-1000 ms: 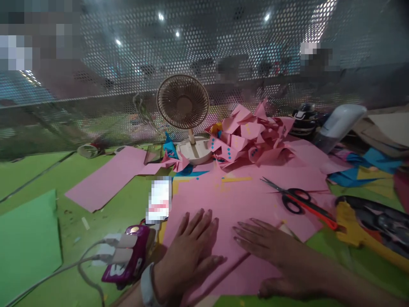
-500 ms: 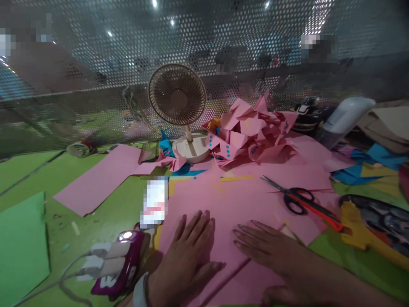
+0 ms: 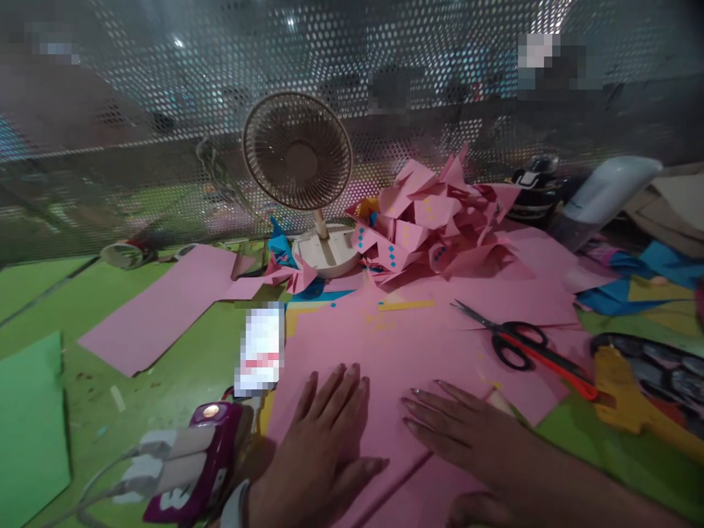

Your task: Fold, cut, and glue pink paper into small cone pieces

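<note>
Both palms face down on a large pink paper sheet point(image 3: 352, 337) spread over the green table. My left hand point(image 3: 324, 440) lies flat, fingers apart and thumb pointing right, with a pale band at its wrist. Across from it, my right hand point(image 3: 462, 429) also rests flat, fingers stretched to the left; its thumb is partly cut off at the bottom. A dark diagonal line or edge point(image 3: 393, 488) runs between the hands. Scissors point(image 3: 517, 341) with black handles lie beyond my right hand, beside a red-orange tool point(image 3: 566, 370). Neither hand holds anything.
A small fan point(image 3: 300, 161) stands at the back against a perforated metal screen. Folded pink papers point(image 3: 434, 220) are heaped beside it. Left are a purple power strip point(image 3: 203, 462) with plugs, a blurred bright phone-like screen point(image 3: 260, 348) and green paper point(image 3: 33, 425). A yellow-handled tool point(image 3: 621, 396) lies right.
The camera view has shifted slightly, so the fan and items on the left sit further left. Both hands stay flat in nearly the same place on the pink sheet.
</note>
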`<state>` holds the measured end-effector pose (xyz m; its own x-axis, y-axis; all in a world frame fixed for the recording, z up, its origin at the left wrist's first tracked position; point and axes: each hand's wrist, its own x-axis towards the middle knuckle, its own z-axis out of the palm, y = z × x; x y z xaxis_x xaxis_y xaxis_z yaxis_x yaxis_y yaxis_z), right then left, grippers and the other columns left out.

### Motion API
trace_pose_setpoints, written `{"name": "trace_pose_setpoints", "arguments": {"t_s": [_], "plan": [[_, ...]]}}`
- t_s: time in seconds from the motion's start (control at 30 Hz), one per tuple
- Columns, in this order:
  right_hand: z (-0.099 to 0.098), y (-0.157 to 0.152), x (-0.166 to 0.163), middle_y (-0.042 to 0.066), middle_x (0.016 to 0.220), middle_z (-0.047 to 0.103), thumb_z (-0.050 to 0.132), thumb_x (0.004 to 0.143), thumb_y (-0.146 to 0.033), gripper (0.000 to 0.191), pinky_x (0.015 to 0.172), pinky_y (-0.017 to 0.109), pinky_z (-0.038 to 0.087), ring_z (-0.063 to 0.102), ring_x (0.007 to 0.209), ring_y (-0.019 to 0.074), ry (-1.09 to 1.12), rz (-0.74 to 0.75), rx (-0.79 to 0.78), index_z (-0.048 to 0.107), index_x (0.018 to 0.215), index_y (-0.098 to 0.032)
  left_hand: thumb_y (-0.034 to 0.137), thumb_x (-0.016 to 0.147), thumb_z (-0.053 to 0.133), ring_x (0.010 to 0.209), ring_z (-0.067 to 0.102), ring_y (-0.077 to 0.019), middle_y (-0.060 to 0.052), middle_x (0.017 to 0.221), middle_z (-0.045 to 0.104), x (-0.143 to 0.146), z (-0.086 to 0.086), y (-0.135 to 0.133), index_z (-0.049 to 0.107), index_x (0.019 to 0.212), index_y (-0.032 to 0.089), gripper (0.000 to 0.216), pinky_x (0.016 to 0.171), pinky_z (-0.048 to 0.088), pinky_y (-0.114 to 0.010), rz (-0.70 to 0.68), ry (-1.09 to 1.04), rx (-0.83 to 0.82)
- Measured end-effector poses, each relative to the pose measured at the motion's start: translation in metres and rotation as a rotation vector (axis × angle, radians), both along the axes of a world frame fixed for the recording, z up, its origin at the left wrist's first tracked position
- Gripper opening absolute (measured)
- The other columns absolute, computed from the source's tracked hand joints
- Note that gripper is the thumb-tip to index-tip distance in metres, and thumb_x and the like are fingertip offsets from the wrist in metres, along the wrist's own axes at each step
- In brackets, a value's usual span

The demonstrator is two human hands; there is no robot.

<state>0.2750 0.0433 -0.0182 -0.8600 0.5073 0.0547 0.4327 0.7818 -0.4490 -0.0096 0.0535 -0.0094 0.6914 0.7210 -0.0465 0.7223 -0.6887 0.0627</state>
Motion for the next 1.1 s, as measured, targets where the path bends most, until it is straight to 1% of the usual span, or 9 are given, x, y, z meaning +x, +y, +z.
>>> {"name": "trace_pose_setpoints", "arguments": {"t_s": [0.13,0.27,0.37,0.43,0.53,0.67,0.83,0.97,1.1], "plan": [[0.009,-0.002,-0.001,0.007,0.147,0.026,0.041,0.087,-0.052,0.070,0.113,0.047,0.009,0.017,0.137,0.0241,-0.037,-0.029,-0.041,0.014,0.144,-0.021,0.060,0.086,0.034,0.136,0.017,-0.0288,-0.004,0.150,0.017,0.000,-0.001,0.000,0.008,0.145,0.023,0.075,0.110,0.013,-0.049,-0.002,0.010,0.029],[0.014,-0.003,0.000,0.007,0.148,0.021,0.040,0.087,-0.055,0.074,0.113,0.048,0.001,0.013,0.137,0.0242,-0.045,-0.037,-0.110,0.011,0.145,-0.020,0.061,0.085,0.035,0.137,0.015,-0.0255,-0.002,0.150,0.017,-0.001,-0.006,0.002,0.009,0.145,0.023,0.075,0.112,0.005,-0.044,-0.007,0.023,0.084],[0.015,-0.002,0.003,0.008,0.149,0.019,0.037,0.086,-0.058,0.075,0.112,0.048,-0.005,0.012,0.138,0.0237,-0.031,-0.046,-0.147,0.009,0.145,-0.020,0.061,0.084,0.036,0.137,0.016,-0.0254,-0.003,0.150,0.017,-0.003,-0.011,0.005,0.011,0.145,0.022,0.076,0.111,-0.001,-0.042,-0.025,0.026,0.142],[0.017,-0.001,0.004,0.008,0.149,0.018,0.036,0.086,-0.060,0.076,0.111,0.047,-0.007,0.011,0.138,0.0232,-0.017,-0.048,-0.158,0.009,0.145,-0.020,0.061,0.083,0.038,0.136,0.018,-0.0258,-0.004,0.149,0.019,-0.004,-0.015,0.008,0.012,0.145,0.022,0.078,0.111,-0.003,-0.042,-0.042,0.019,0.171],[0.021,0.001,0.005,0.009,0.149,0.018,0.036,0.085,-0.061,0.078,0.111,0.046,-0.008,0.011,0.138,0.0226,-0.006,-0.049,-0.174,0.010,0.145,-0.020,0.062,0.082,0.041,0.135,0.021,-0.0261,-0.004,0.148,0.024,-0.005,-0.019,0.012,0.014,0.145,0.022,0.079,0.111,-0.002,-0.041,-0.057,0.005,0.203],[0.027,-0.001,0.006,0.009,0.149,0.016,0.040,0.085,-0.059,0.078,0.111,0.046,-0.009,0.010,0.138,0.0235,0.008,-0.065,-0.187,0.009,0.145,-0.019,0.062,0.081,0.042,0.134,0.024,-0.0264,-0.006,0.147,0.028,-0.006,-0.020,0.015,0.017,0.144,0.021,0.080,0.111,0.001,-0.039,-0.079,0.001,0.259],[0.031,-0.009,0.010,0.010,0.150,0.011,0.042,0.085,-0.056,0.078,0.106,0.055,-0.014,0.004,0.138,0.0275,0.000,-0.121,-0.188,0.008,0.145,-0.020,0.063,0.080,0.042,0.133,0.027,-0.0274,-0.008,0.145,0.031,-0.007,-0.021,0.016,0.018,0.144,0.019,0.081,0.111,0.005,-0.041,-0.104,0.006,0.307],[0.032,-0.014,0.012,0.011,0.151,0.008,0.042,0.084,-0.056,0.078,0.103,0.062,-0.012,-0.001,0.138,0.0307,-0.033,-0.154,-0.197,0.006,0.145,-0.022,0.063,0.079,0.043,0.133,0.027,-0.0273,-0.009,0.145,0.031,-0.006,-0.020,0.017,0.018,0.144,0.018,0.083,0.111,0.005,-0.041,-0.112,0.007,0.321],[0.032,-0.017,0.014,0.011,0.151,0.006,0.042,0.084,-0.057,0.078,0.101,0.065,-0.010,-0.003,0.137,0.0324,-0.071,-0.195,-0.228,0.004,0.145,-0.026,0.063,0.080,0.041,0.133,0.028,-0.0269,-0.008,0.146,0.030,-0.006,-0.017,0.017,0.016,0.145,0.020,0.082,0.110,0.006,-0.041,-0.109,0.027,0.306]]}}
